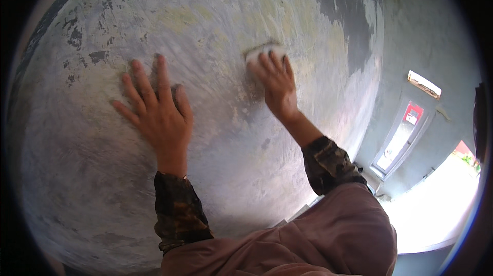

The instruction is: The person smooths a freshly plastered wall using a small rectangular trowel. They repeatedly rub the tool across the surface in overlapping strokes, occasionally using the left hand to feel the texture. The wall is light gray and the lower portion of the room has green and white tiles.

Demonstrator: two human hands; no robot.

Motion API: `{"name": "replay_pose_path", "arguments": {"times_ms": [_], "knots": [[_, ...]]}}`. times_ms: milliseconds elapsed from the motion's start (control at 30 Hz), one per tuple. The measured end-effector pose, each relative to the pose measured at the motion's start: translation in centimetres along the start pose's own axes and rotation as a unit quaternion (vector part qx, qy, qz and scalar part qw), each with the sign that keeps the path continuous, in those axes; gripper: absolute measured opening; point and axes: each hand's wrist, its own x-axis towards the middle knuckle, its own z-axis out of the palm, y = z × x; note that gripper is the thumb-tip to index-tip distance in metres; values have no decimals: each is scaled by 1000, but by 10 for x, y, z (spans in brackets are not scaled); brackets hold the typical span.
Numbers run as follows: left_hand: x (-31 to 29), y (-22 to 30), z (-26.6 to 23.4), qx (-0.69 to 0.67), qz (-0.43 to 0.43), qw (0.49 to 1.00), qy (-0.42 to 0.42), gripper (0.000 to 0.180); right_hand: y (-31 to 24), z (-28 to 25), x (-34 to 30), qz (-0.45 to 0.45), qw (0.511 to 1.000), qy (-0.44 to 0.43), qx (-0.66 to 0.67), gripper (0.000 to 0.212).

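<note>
A broad wall [215,137] fills most of the view, its grey-white coating patchy and scuffed. My left hand [162,114] lies flat against it, fingers spread, holding nothing. To the right and a little higher, my right hand [277,81] presses a pale, flat pad [271,48] with a dark edge to the wall. The fingers cover much of the pad, and its exact kind cannot be made out.
Dark bare patches [354,24] show at the wall's upper right. An adjoining grey-green wall [405,40] has a narrow window [398,140] with a small vent opening [424,84] above it. Bright light enters through an opening [436,204] at the lower right.
</note>
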Motion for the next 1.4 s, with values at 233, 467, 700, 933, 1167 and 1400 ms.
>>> {"name": "replay_pose_path", "arguments": {"times_ms": [233,467,700,933,1167,1400], "knots": [[0,-1,3,3,4,1000,16,55,-14,-11,12,-51,997,20,54,69],[1,-1,2,10,9,1000,27,56,19,10,13,152,981,78,95,58],[0,1,1,21,-6,1000,0,53,12,-16,47,-62,992,90,57,47],[1,1,3,18,-1,1000,26,55,41,11,86,68,973,184,122,52],[0,-1,2,15,11,999,39,55,45,-1,106,50,972,205,99,43],[0,3,0,37,-5,999,2,53,47,4,108,-1,983,167,77,52]]}}
